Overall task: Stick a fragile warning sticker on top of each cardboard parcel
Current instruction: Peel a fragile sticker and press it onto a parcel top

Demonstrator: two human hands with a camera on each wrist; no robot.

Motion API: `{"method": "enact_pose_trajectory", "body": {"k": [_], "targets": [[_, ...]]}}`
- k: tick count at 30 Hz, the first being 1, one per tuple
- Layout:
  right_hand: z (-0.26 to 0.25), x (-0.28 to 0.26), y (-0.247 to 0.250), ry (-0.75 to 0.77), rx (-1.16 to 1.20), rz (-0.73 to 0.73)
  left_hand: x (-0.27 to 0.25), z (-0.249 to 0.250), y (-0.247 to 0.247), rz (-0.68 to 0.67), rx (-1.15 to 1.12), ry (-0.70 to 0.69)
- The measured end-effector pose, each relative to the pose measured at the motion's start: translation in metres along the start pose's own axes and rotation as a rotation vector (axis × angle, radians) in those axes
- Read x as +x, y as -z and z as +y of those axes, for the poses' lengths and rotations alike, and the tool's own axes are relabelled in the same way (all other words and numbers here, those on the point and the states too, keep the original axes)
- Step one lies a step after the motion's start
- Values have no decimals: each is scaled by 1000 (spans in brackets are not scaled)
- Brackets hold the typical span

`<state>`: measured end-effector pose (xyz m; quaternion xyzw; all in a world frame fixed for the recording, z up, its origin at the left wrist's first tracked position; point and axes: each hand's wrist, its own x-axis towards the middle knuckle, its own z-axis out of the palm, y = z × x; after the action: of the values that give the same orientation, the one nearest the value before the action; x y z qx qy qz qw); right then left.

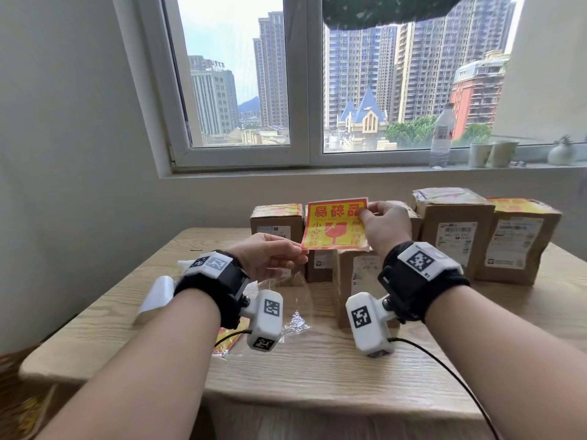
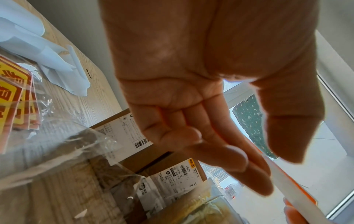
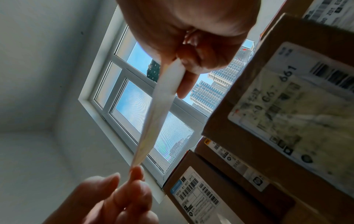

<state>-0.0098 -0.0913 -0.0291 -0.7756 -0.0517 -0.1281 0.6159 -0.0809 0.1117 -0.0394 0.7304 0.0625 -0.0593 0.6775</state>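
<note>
A red and yellow fragile sticker is held upright in the air above the parcels. My left hand pinches its lower left corner. My right hand pinches its upper right edge. In the right wrist view the sticker shows edge-on, white side out, stretched between both hands. Several cardboard parcels stand at the back of the table. The far left parcel and the far right parcel carry a yellow sticker on top. A tall parcel stands between them, and smaller parcels are partly hidden behind the sticker.
A clear bag with more stickers lies on the table under my left wrist. White backing sheets lie at the table's left edge. A water bottle and cups stand on the windowsill behind.
</note>
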Motion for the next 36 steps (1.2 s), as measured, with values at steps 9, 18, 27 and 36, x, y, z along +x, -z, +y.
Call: {"method": "enact_pose_trajectory", "body": {"k": [9, 18, 27, 36], "targets": [[6, 3, 4, -4, -24, -7, 1, 3, -5, -1, -34, -32], [-19, -20, 4, 445, -220, -77, 4, 15, -5, 55, -48, -154], [-20, -23, -2, 396, -43, -453, 3, 25, -10, -26, -27, -240], [-13, -21, 0, 382, -15, -442, 8, 25, -16, 6, -1, -260]]}}
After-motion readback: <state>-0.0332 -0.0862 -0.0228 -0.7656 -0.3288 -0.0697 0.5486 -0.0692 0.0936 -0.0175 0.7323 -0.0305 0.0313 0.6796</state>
